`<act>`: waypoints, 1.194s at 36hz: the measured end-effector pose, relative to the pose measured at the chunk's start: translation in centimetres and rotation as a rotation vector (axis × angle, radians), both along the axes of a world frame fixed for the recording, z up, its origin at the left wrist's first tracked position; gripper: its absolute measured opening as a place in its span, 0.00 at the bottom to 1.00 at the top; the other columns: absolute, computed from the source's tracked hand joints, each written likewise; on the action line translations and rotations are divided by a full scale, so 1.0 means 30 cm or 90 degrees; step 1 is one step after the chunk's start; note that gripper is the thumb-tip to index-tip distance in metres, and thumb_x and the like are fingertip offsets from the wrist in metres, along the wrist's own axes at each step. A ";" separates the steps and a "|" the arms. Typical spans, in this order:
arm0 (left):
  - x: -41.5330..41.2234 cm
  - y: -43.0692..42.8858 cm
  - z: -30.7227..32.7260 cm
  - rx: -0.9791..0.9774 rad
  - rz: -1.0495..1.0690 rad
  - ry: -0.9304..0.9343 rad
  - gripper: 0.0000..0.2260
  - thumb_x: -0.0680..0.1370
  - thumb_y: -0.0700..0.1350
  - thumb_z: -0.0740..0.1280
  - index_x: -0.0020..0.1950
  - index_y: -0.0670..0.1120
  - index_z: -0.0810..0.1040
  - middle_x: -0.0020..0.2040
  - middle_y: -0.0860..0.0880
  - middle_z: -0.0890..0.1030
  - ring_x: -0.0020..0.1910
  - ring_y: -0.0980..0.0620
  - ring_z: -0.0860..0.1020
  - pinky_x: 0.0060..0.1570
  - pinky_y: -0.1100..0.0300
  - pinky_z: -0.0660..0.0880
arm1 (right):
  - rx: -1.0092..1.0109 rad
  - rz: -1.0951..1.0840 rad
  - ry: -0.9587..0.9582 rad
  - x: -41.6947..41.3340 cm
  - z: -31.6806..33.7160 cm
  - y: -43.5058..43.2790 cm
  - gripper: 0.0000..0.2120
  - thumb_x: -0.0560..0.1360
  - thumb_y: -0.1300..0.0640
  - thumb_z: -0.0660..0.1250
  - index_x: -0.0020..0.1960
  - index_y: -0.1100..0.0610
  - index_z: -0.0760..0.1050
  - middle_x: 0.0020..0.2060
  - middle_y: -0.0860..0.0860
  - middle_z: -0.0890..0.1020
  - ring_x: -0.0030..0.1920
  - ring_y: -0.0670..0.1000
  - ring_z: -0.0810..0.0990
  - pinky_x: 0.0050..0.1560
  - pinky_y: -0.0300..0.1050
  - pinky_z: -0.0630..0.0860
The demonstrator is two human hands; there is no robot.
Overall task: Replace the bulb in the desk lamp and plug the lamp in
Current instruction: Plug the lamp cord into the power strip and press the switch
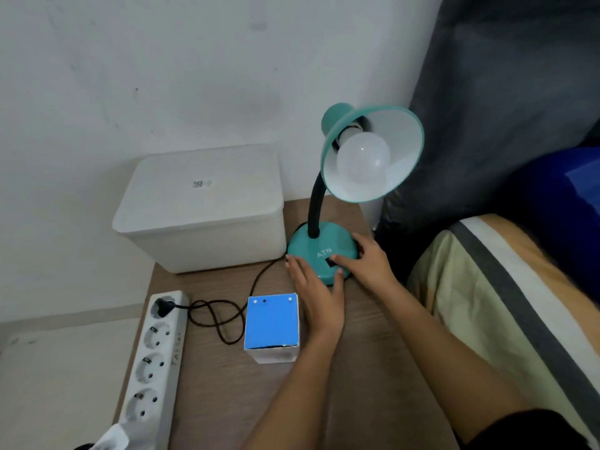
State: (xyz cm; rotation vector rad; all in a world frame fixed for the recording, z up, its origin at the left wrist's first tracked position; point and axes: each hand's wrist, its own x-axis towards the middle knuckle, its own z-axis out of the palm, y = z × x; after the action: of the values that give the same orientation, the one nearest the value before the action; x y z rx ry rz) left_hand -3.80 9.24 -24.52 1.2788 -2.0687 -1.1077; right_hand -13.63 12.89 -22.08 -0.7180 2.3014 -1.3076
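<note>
Both hands flank the teal lamp base (319,251): left hand (319,295) spread flat against its front edge, right hand (367,261) fingers loosely extended, fingertips resting on top by the switch (330,262).

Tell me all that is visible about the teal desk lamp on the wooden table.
The teal desk lamp stands upright on the wooden table, right of the white plastic storage box. It has a round glossy base with white letters and a dark switch, a black flexible neck, and a teal shade, white inside, tilted toward the camera. A white round bulb sits in its socket, unlit. Its dark cord runs to a plug in the white power strip. The left hand and right hand both rest on the base.
</note>
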 end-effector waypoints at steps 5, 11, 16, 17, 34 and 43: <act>0.006 -0.007 -0.009 0.002 -0.015 0.000 0.36 0.78 0.52 0.63 0.76 0.39 0.45 0.78 0.44 0.43 0.77 0.48 0.42 0.73 0.61 0.41 | -0.038 -0.009 -0.009 0.017 -0.004 -0.002 0.28 0.66 0.57 0.76 0.64 0.58 0.73 0.56 0.54 0.76 0.56 0.50 0.75 0.61 0.46 0.73; 0.019 -0.013 -0.009 -0.014 -0.032 -0.001 0.36 0.78 0.52 0.63 0.76 0.37 0.49 0.77 0.41 0.46 0.77 0.47 0.44 0.69 0.67 0.38 | -0.059 -0.018 -0.051 0.016 -0.004 -0.004 0.25 0.65 0.61 0.76 0.60 0.55 0.76 0.51 0.49 0.82 0.50 0.48 0.79 0.53 0.41 0.75; 0.025 -0.016 -0.015 -0.029 -0.038 -0.017 0.36 0.77 0.52 0.63 0.76 0.39 0.48 0.78 0.41 0.46 0.77 0.47 0.44 0.70 0.65 0.39 | -0.080 -0.022 -0.052 0.013 -0.015 -0.005 0.26 0.64 0.60 0.77 0.61 0.53 0.75 0.51 0.48 0.81 0.52 0.49 0.80 0.54 0.41 0.75; 0.026 -0.017 -0.016 -0.030 -0.039 -0.020 0.36 0.77 0.53 0.63 0.76 0.39 0.48 0.78 0.41 0.45 0.77 0.47 0.43 0.70 0.64 0.39 | -0.078 -0.028 -0.055 0.011 -0.020 -0.005 0.26 0.64 0.59 0.77 0.60 0.53 0.76 0.52 0.49 0.81 0.53 0.50 0.80 0.55 0.43 0.76; 0.017 -0.015 -0.035 -0.052 -0.029 -0.035 0.36 0.77 0.54 0.62 0.76 0.38 0.48 0.78 0.42 0.45 0.77 0.46 0.44 0.75 0.56 0.43 | -0.046 -0.091 -0.115 -0.013 -0.022 -0.039 0.30 0.62 0.60 0.79 0.61 0.58 0.72 0.51 0.49 0.76 0.49 0.47 0.75 0.39 0.33 0.72; 0.008 -0.009 -0.037 -0.056 -0.011 -0.029 0.35 0.77 0.52 0.63 0.75 0.37 0.50 0.77 0.40 0.48 0.77 0.45 0.46 0.72 0.59 0.42 | -0.048 -0.086 -0.091 -0.012 -0.051 -0.050 0.31 0.61 0.57 0.79 0.59 0.60 0.71 0.51 0.50 0.76 0.48 0.46 0.76 0.48 0.40 0.74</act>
State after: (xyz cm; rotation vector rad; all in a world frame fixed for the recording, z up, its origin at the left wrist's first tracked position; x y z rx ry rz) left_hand -3.57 8.96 -25.62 1.2560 -2.1410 -0.9932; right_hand -14.00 11.38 -23.60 -0.4830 2.2293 -1.4615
